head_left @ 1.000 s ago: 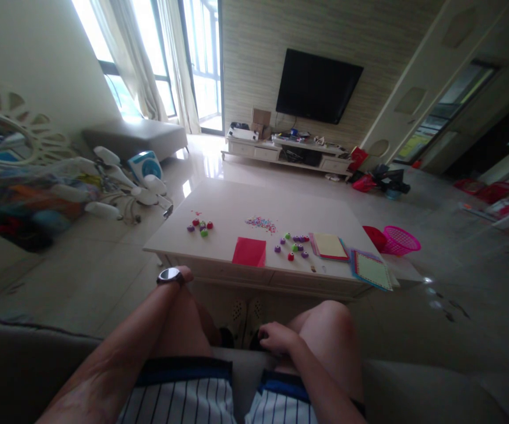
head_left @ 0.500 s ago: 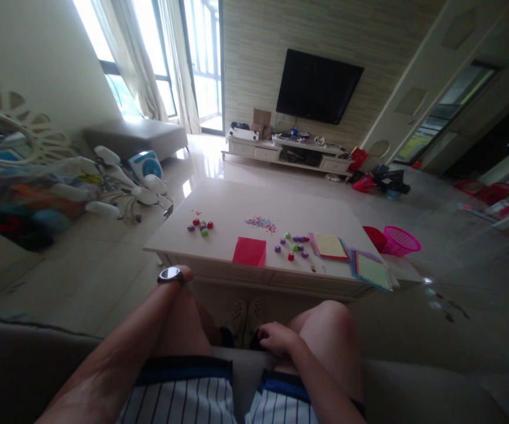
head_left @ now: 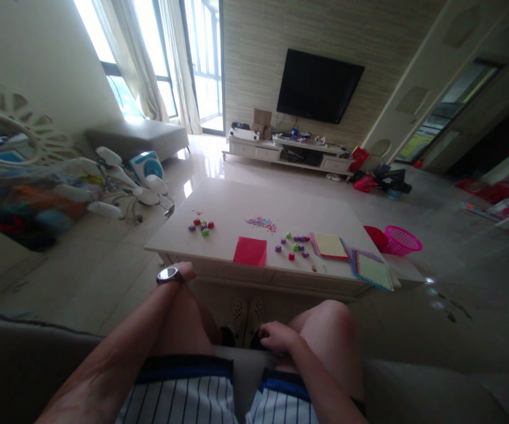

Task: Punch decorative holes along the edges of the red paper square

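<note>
My left hand (head_left: 187, 270) rests on my left knee, below the table's front left corner, with a round-faced watch (head_left: 168, 275) on the wrist. Its fingers are mostly hidden. On the inside of my right thigh lies my right hand (head_left: 275, 337), fingers curled in, with nothing visible in them. A red paper sheet (head_left: 249, 251) lies at the front edge of the white table (head_left: 219, 197). Behind it is a scatter of tiny colourful beads (head_left: 262, 224). Small red, green and purple pieces sit in a left cluster (head_left: 203, 227) and a right cluster (head_left: 296, 247).
Stacks of coloured paper, a cream-topped one (head_left: 330, 245) and a green-topped one (head_left: 371, 271), lie at the table's right end. Past it stands a pink basket (head_left: 402, 241). A TV (head_left: 320, 85) hangs above a low cabinet (head_left: 254, 151). White exercise equipment (head_left: 137, 191) stands left.
My left hand has shifted up very slightly at the knee. My right hand and the things on the table stay as they were.
</note>
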A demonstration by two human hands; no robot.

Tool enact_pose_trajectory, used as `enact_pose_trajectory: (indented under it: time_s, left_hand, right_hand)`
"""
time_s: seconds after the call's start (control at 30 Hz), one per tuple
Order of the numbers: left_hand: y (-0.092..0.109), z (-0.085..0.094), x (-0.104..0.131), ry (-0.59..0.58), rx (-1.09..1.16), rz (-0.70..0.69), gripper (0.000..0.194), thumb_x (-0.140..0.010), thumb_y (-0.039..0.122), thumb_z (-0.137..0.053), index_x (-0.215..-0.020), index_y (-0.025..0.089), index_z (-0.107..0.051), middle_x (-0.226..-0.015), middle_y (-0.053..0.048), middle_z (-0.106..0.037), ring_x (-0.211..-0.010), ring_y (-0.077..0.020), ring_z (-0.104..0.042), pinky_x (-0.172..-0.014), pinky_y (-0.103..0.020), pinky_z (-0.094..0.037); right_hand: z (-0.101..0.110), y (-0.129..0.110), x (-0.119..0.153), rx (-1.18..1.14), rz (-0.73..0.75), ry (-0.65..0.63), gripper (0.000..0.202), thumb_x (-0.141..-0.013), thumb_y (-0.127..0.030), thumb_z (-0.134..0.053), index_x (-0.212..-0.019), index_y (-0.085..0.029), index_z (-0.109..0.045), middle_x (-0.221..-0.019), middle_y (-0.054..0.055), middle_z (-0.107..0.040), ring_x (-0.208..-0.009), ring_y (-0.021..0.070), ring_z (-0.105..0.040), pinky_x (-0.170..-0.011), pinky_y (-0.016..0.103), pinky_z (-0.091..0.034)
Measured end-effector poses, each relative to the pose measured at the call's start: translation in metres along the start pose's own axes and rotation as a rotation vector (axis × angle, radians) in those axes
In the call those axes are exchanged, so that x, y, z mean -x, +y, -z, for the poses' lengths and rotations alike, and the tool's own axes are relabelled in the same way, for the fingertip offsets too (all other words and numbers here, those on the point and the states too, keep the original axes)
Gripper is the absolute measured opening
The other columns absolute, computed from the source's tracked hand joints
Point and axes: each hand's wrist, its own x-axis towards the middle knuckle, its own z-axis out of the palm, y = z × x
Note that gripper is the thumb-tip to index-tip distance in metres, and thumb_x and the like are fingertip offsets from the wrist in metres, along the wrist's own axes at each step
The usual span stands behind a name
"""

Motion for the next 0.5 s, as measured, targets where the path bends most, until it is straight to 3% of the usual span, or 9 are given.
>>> enact_pose_trajectory:
  time_s: [0.2,0.5]
  left_hand:
    - [0.0047,0.0054,0.0065,-0.053,-0.052,0.043,0.035,-0.105,0.043,-0.068,-0.123,0.013,-0.071,-0.123,-0.009,-0.073,-0.11,-0.0247,-0.072,-0.097,-0.046,-0.062]
    - [0.0053,0.0076,0.0078,-0.044,-0.061,0.059,0.032,-0.105,0.04,-0.065,-0.112,0.01,-0.075,-0.113,-0.009,-0.078,-0.105,-0.0236,-0.074,-0.093,-0.039,-0.059]
  right_hand:
    - [-0.0022,0.0025,-0.0009,-0.012,0.004,0.018,0.041,-0.085,-0.016,-0.064,-0.12,-0.022,-0.084,-0.121,0.009,-0.082,-0.107,0.0239,-0.076,-0.082,0.027,-0.05]
    - [-0.0003,0.0004,0.0004,-0.016,0.008,0.015,0.042,-0.084,-0.014,-0.064,-0.121,-0.021,-0.084,-0.122,0.009,-0.082,-0.111,0.0245,-0.076,-0.086,0.027,-0.051]
